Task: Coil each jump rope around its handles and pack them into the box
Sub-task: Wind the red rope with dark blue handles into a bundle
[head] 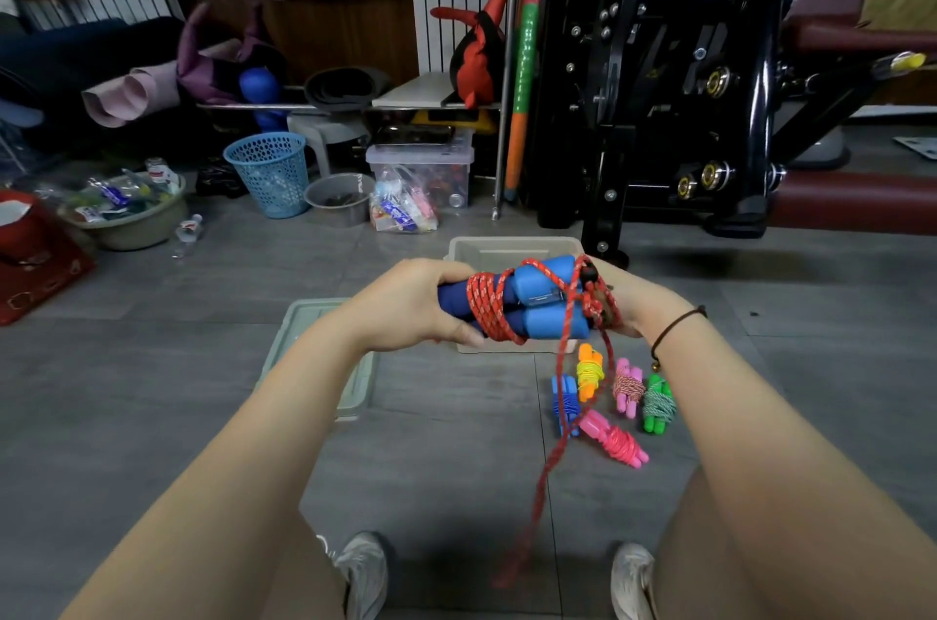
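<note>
At five o'clock from the one box point(512, 248) lie five coiled ropes point(627, 387). The left hand point(421, 302) and right hand point(631, 310) grip two blue handles point(540, 297), with red rope point(489, 307) partly wound on.

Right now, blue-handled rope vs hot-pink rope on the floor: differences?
The blue-handled rope is held by the left hand and right hand; the hot-pink rope lies on the floor. The blue-handled rope's red cord is partly wound, tail hanging loose; the hot-pink rope is fully wound. Both wrap cord round paired handles.
</note>
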`<state>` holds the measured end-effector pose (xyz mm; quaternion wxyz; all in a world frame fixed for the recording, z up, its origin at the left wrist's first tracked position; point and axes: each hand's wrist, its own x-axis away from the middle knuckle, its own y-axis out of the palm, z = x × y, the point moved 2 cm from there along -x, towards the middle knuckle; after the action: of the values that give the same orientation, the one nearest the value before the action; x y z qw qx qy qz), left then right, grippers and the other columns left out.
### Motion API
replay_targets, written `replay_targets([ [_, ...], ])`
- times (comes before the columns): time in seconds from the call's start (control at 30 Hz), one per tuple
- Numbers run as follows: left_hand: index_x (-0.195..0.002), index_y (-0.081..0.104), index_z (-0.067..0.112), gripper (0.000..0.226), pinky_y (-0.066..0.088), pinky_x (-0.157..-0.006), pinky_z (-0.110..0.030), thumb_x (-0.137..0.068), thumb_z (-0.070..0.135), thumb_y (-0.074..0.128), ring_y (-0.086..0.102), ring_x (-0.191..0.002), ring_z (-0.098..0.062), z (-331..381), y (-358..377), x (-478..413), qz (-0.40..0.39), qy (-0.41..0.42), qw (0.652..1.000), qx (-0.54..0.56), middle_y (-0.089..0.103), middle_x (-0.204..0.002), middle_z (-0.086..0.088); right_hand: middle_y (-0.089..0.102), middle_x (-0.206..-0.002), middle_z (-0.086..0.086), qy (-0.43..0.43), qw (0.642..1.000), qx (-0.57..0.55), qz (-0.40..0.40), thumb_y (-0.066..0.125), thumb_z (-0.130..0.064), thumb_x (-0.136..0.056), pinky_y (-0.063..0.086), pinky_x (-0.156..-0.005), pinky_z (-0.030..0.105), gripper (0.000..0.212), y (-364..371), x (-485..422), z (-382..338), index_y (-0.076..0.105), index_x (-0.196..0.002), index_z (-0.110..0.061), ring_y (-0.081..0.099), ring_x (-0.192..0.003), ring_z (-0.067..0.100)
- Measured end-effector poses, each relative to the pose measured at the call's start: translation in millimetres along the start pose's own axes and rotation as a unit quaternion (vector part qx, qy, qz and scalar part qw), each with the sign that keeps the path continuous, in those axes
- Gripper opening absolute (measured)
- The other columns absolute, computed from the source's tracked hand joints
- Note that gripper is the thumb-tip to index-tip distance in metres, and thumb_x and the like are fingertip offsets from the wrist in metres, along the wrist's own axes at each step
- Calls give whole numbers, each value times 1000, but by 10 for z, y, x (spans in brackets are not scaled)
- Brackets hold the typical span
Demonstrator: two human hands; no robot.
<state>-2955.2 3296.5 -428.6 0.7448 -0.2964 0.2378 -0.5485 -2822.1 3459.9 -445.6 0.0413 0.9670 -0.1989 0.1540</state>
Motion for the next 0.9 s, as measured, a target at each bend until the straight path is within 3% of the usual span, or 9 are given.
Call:
replay_targets([
  [0.1,-88,68,34,38,48,-74,-20,-62,14,87,61,-77,-3,-53,-123,39,-18,-4,1000,-1,69,-85,12,46,-51,5,-21,977,214,4,39,9,-89,32,-46,29,28,-92,-56,48,50,-69,-6,40,-46,17],
  [0.17,-92,69,29,39,48,-73,-16,-63,8,84,62,-77,-2,-111,-216,88,-39,-16,999,-4,71,-87,11,52,-66,9,-42,952,304,-18,43,7,-89,32,-50,26,22,-79,-64,75,61,-83,-2,41,-56,18],
  [0.3,-93,71,25,40,48,-70,-11,-64,-1,81,63,-76,-1,-178,-299,142,-35,-33,999,24,72,-87,9,65,-85,7,-66,946,317,-26,52,0,-90,45,-74,37,24,-18,-100,96,70,-87,-17,55,-79,22],
  [0.4,-86,73,25,39,52,-70,-17,-57,1,84,64,-75,-7,-235,-384,155,39,-41,993,102,72,-82,5,67,-105,-1,-118,922,369,0,51,-13,-95,44,-94,29,21,-15,-158,95,66,-99,-27,60,-100,15],
  [0.47,-84,75,23,37,55,-65,-24,-50,9,83,64,-70,-13,-285,-467,182,104,-44,971,211,71,-78,1,65,-96,-8,-169,883,435,43,48,-23,-97,45,-82,26,21,-66,-182,88,64,-109,-31,57,-89,8],
  [0.57,-88,70,25,43,57,-57,-32,-48,15,83,66,-67,-14,-346,-538,206,201,-52,930,304,71,-81,2,57,-80,-9,-182,873,445,77,41,-27,-100,42,-68,28,23,-89,-201,89,63,-107,-31,52,-74,9],
  [0.73,-89,45,26,43,58,-54,-36,-72,7,80,66,-71,-22,-349,-433,77,333,-130,894,270,60,-97,-5,63,-85,3,-169,816,550,52,37,-41,-99,50,-74,39,30,273,-157,46,57,-111,-22,60,-81,22],
  [0.83,-83,45,26,42,57,-55,-39,-70,11,82,67,-76,-28,-423,-376,-6,374,-161,874,266,60,-102,-10,63,-91,6,-204,761,614,36,33,-44,-99,45,-68,37,31,588,-50,8,52,-108,-20,60,-88,31],
  [0.9,-85,52,26,38,58,-56,-38,-68,14,84,66,-79,-27,-449,-344,-37,369,-161,891,208,61,-101,-8,64,-97,9,-238,731,638,34,32,-44,-99,47,-71,39,35,733,37,-21,52,-105,-17,60,-92,32],
])
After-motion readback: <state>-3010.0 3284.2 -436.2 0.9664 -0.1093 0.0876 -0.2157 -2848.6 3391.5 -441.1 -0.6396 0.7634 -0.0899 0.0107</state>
